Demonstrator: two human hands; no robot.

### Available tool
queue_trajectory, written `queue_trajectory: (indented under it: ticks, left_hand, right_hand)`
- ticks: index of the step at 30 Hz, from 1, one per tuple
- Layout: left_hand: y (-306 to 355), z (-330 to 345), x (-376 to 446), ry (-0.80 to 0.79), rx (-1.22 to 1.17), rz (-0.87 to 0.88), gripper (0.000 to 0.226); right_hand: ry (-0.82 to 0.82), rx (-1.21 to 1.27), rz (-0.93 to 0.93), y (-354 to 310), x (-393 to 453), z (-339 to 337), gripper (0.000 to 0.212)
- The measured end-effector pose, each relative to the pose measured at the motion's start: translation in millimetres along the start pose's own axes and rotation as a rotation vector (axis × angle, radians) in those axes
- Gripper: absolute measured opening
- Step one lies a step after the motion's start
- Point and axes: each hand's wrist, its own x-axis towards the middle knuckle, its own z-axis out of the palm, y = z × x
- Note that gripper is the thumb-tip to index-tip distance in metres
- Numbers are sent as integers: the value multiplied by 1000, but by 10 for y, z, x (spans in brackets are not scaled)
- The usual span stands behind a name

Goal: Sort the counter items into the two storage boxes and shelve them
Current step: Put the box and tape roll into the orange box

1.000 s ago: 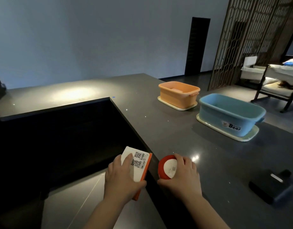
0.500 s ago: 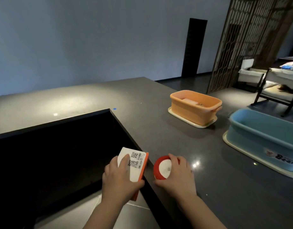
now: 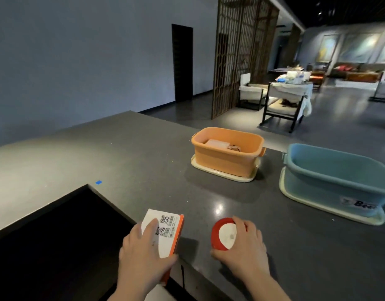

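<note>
Flat cardboard box (image 3: 165, 232) in left hand (image 3: 141, 260) grip; round glossy red-rimmed container (image 3: 225, 234) in right hand (image 3: 246, 253) grip.

Left hand (image 3: 143, 255) low in front, fingers and thumb curled tight around something. Right hand (image 3: 244, 246) beside it, fingers also wrapped in a grip.

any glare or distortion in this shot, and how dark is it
Head view: dim overall, the recess at lower left nearly black; a small ceiling-light glare spot on the counter between the orange box and the right hand; wide-angle bending tilts the lattice screen; the blue box is cut off at the right edge.
</note>
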Motion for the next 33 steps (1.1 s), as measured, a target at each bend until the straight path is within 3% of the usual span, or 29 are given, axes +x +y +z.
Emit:
queue_trajectory:
  ticks: [13,18,25,30,33]
  left_hand:
    - [258,269,1904,-23,16,116,108]
    - [360,434,2374,-87,10,157,110]
    - [715,478,3097,-282,-27,359,110]
    - [1072,143,3810,-71,-248,539,103]
    - [1356,68,4268,-39,-269,591,101]
  right_hand:
    - [131,-14,135,-388,1674,107,108]
    - [192,0,174,-397,1986,88,109]
    - [280,1,353,-365,2288,-22,110]
    - [405,-5,365,-485,2567,-274,105]
    - [525,-18,305,-598,2778,-517,101]
